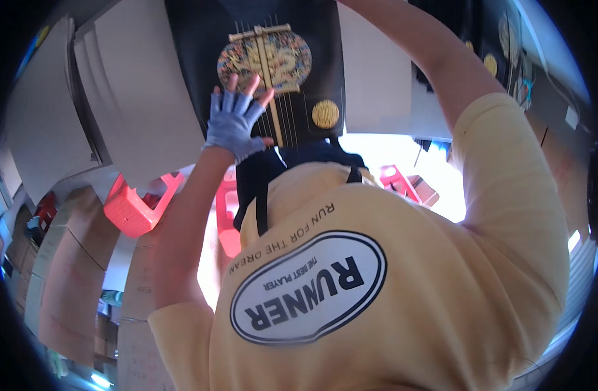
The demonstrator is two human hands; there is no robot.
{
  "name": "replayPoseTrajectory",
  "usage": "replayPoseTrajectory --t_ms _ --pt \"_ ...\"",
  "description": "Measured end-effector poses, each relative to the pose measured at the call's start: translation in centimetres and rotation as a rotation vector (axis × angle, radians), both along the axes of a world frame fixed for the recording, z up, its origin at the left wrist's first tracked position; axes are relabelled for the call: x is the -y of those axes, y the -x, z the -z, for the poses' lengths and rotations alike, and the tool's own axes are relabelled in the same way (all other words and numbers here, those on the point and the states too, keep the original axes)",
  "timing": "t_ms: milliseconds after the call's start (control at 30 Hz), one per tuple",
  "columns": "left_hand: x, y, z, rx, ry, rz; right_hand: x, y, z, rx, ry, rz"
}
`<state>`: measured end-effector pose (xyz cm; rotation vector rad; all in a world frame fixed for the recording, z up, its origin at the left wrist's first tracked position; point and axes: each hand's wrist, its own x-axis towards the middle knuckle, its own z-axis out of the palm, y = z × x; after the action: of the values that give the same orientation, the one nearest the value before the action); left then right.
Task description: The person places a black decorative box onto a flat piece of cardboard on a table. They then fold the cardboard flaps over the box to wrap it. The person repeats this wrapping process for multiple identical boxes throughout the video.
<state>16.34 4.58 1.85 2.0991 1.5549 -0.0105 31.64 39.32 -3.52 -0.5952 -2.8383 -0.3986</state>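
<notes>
Left hand [236, 124] in pale blue fingerless glove, fingers spread, flat against black panel [260, 72]. Panel bears round multicoloured dragon ornament [265, 60] with gold bar down middle, thin strings running below, small gold round seal [326, 114] lower right. Right arm [436, 58] raised along panel's right side; right hand out of view past upper edge. Yellow T-shirt [403, 280] with oval print fills lower view. White boards [136, 91] left of panel. Red plastic stools [139, 208] and cardboard boxes [71, 280] lower left.

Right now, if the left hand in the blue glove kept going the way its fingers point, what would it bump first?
Probably the round patterned fan on the black board; the left hand already looks against it, though depth is unclear.
</notes>
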Motion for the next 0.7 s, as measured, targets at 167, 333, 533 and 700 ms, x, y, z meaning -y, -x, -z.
replayPoseTrajectory --t_ms 167,333,533,700 --pt "0.7 0.1 1.1 -0.054 -0.12 0.0 12.4 -3.7 -3.1 -0.085 0.305 -0.296" --pt "0.5 -0.2 1.7 -0.048 -0.177 0.045 20.7 -8.4 -2.7 0.18 0.353 -0.217" --pt "0.1 -0.4 0.6 -0.146 -0.073 0.071 28.4 -11.6 -4.1 0.3 0.52 -0.197" --pt "0.0 -0.8 -0.7 -0.161 -0.024 0.058 35.1 -16.4 1.6 0.012 0.228 -0.255"
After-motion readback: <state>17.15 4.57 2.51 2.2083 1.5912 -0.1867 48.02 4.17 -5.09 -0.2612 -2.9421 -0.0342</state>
